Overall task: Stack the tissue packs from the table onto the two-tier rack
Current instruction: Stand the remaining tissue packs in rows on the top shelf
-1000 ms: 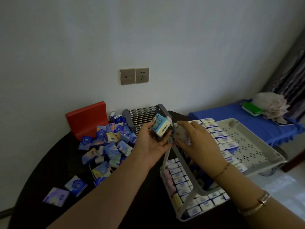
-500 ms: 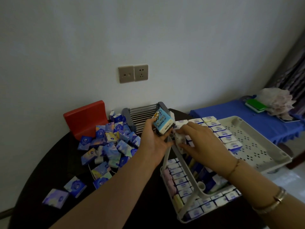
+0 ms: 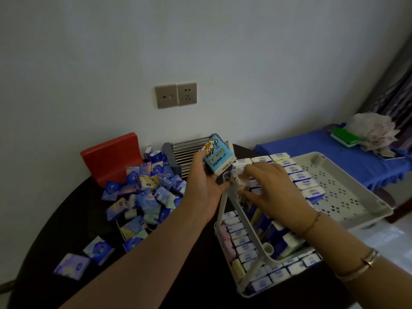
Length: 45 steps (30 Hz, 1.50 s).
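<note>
My left hand (image 3: 204,188) holds a light-blue "Hello" tissue pack (image 3: 217,157) upright above the left corner of the white two-tier rack (image 3: 347,175). My right hand (image 3: 270,189) pinches a small white tissue pack (image 3: 238,181) at the left end of the upper tier, beside a row of white packs (image 3: 299,177). The lower tier (image 3: 239,284) is packed with several white, pink and blue packs. A heap of blue and purple tissue packs (image 3: 145,192) lies on the dark round table (image 3: 73,219) to the left.
A red box (image 3: 111,157) stands against the wall behind the heap. A metal-barred grey rack (image 3: 187,150) sits behind my left hand. Two loose packs (image 3: 85,256) lie near the table's left edge. A blue-covered side table (image 3: 334,157) with a green item stands at right.
My right hand has moved its white pack down and left onto the upper tier's left end. The left hand has lifted the light-blue pack slightly.
</note>
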Tool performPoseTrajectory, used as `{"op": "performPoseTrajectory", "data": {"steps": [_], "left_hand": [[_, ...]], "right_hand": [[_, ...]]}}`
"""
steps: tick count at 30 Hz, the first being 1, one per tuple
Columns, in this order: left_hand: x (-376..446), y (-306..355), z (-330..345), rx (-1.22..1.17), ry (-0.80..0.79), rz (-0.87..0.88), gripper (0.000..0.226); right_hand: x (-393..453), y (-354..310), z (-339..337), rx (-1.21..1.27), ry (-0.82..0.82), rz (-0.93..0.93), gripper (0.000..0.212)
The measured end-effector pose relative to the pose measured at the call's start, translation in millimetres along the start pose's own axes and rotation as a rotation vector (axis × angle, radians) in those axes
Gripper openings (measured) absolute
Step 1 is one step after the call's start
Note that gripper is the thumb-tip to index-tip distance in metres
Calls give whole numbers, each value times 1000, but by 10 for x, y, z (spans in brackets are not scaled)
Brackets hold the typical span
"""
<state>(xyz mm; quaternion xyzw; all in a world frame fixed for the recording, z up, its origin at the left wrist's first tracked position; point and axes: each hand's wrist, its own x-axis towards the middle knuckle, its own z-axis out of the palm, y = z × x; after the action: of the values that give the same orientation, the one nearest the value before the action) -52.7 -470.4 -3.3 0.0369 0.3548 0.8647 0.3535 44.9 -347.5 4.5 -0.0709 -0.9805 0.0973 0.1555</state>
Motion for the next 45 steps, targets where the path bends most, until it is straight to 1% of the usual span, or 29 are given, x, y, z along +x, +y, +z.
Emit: {"op": "performPoseTrajectory", "data": {"steps": [3,5,8,10,12,14,15,16,17,19,21,22,24,26,29,30,31,32,33,34,35,37,39,40,42,43,45], "left_hand": [[19,-12,16,22,35,-30,32],[10,-40,1,44,51,-35,32],[0,-48,-61,128,63,-28,31],[-6,-23,-101,232,55,-6,25],[-41,31,-130,349,39,39,13],[-84,73,-171,471,0,98,10],[-105,90,-184,503,-25,111,11],[-123,108,-188,515,-47,94,12],[-126,119,-190,519,-69,57,12],[-116,138,-192,484,-73,-38,11],[-145,179,-177,435,-76,-123,11],[-149,190,-204,440,-96,-131,14],[-189,206,-255,440,-127,-147,22],[-278,247,-255,406,-142,-204,26],[-405,277,-231,314,-187,-296,44],[-447,257,-253,343,-178,-276,44],[-456,221,-270,319,-146,-301,41],[-496,254,-228,218,-61,-290,39],[-476,256,-255,202,-91,-288,40],[-487,244,-248,180,-159,-312,38],[-561,238,-161,179,-262,-326,39],[-552,239,-101,106,-271,-368,43],[-536,229,-66,104,-289,-310,42],[-539,218,-59,95,-280,-297,40],[-501,209,-30,54,-204,-270,32],[-485,200,-32,20,-185,-265,31],[-461,201,-36,8,-156,-262,33]], "right_hand": [[40,-11,31,-143,-14,-25,34],[61,-37,6,-207,-48,-34,33],[55,-65,-74,-213,-121,-27,38],[47,-35,-121,-165,-153,-7,32],[28,-10,-162,2,-89,43,26],[14,5,-207,307,3,155,34],[11,1,-223,450,9,197,40],[12,-11,-238,535,-8,199,47],[15,-22,-246,555,-43,177,52],[22,-50,-255,532,-113,127,55],[28,-89,-296,555,-142,106,45],[23,-111,-329,593,-153,91,40],[-10,-152,-397,654,-186,56,35],[-50,-163,-443,679,-192,42,28],[-92,-177,-473,768,-208,45,21],[-103,-183,-483,813,-226,50,20],[-115,-190,-492,862,-248,54,19],[-126,-198,-503,905,-270,57,18],[-136,-204,-512,936,-284,62,18],[-145,-209,-524,952,-293,67,18],[-150,-210,-533,950,-293,70,19],[-155,-216,-545,915,-255,67,20],[-158,-215,-527,873,-151,85,19],[-160,-218,-509,855,-80,101,18],[-167,-222,-464,856,39,134,19],[-172,-231,-445,874,56,147,22],[-186,-254,-417,842,30,142,34]]}}
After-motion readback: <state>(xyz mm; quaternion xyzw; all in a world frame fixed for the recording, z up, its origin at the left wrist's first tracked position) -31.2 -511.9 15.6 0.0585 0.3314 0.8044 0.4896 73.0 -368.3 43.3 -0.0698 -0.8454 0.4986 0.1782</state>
